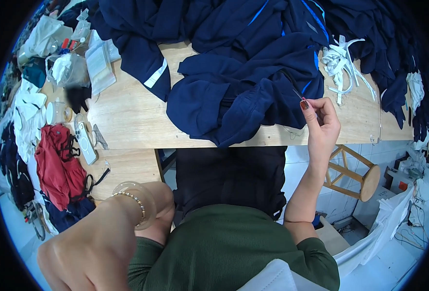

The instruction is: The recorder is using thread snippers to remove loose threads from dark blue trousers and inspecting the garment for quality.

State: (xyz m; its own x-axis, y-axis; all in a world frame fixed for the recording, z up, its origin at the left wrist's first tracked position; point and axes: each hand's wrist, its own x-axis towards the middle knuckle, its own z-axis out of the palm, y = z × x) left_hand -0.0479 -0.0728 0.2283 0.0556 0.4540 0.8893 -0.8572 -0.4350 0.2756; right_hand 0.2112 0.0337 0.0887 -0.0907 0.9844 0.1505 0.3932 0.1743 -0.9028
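Note:
My right hand is raised over the front right of the table, thumb and fingertips pinched on a slim, dark pointed tool whose exact kind I cannot make out. The tool's tip points up and left toward a bunched navy garment with gathered fabric and bright blue trim. My left hand is lifted close to the camera at the lower left, with a bangle and a beaded bracelet at the wrist. Its fingers run down out of the picture, so their pose is hidden. The navy garment lies in folds on the wooden table.
More navy garments pile along the far side. White strips lie in a tangle at the right. On the left are a phone, red cloth, plastic bags and a clear jar. A wooden stool lies below the table's right side.

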